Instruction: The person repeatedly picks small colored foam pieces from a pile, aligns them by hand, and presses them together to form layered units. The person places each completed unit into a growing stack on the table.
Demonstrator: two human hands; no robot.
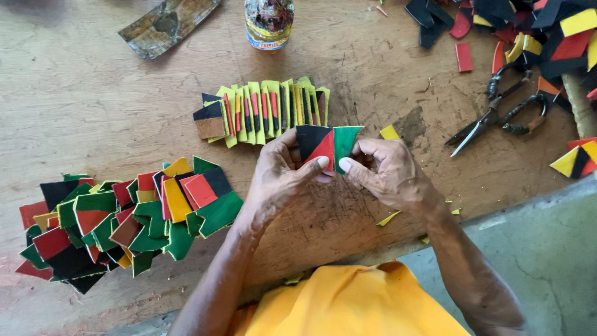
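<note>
Left hand (280, 174) and right hand (385, 171) together pinched a black-red-green patch (324, 144) (thumbs on front) mid-bench; scissors (497, 112) near right edge.

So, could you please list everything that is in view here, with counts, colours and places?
folded piece: one, black, red and green, pinched between both hands at centre.
row of pieces: one fanned row, mostly yellow-green with red and black, just behind the hands.
pile of pieces: one large heap, green, red, black and yellow, on the left.
scraps: many, black, red and yellow, top right corner.
scissors: one pair, dark metal, right of centre.
jar: one, paint-smeared, top centre edge.
flat blade: one, stained metal, top left.
table: one, worn wood.
shirt: yellow, bottom centre.
left hand: grips the folded piece's left side.
right hand: grips its right side.
</note>
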